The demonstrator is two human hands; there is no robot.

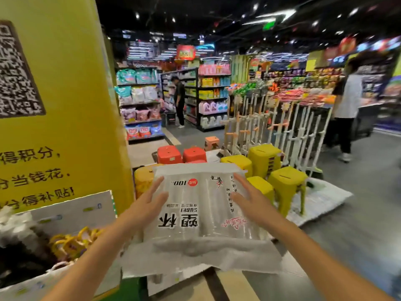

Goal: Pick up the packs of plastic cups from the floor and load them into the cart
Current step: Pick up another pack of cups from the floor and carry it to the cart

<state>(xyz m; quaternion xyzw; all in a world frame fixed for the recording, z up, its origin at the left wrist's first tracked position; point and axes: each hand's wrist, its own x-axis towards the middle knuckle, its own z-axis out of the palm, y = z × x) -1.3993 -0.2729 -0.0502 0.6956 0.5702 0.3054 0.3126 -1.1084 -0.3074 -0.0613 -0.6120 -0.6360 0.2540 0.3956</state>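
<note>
Nearest me, at 6 o'clock, the pack (201, 209) of clear cups sat raised between my two hands, off the floor (358, 213), its black print upside down to me. My left hand (147, 205) lay against its 9 o'clock edge, fingers straight and pressed flat along the wrap, thumb resting on the top face. My right hand (251, 199) covered the 3 o'clock side, fingers spread and straight, palm pressing inward; neither hand curled round anything. Just under the pack lay more crumpled clear wrap (195, 259), and I could not tell whether it was a second pack. At 8 o'clock stood a white box (71, 213) with yellow loops (71, 242) and bags inside; I could not tell whether it was the cart. Above it, from 9 to 11 o'clock, rose a yellow pillar (65, 105) bearing a QR code (17, 72). Beyond the pack, yellow stools (286, 181) stood at 3 o'clock on a white sheet (321, 200), with red stools (169, 154) near the middle and an orange stool (211, 142) behind them. A white rack (282, 127) stood at 2 o'clock. Farther off, stocked shelves (138, 101) lined an aisle at 11 o'clock, where a person in black (179, 98) stood; a person in white (347, 101) stood at 2 o'clock.
</note>
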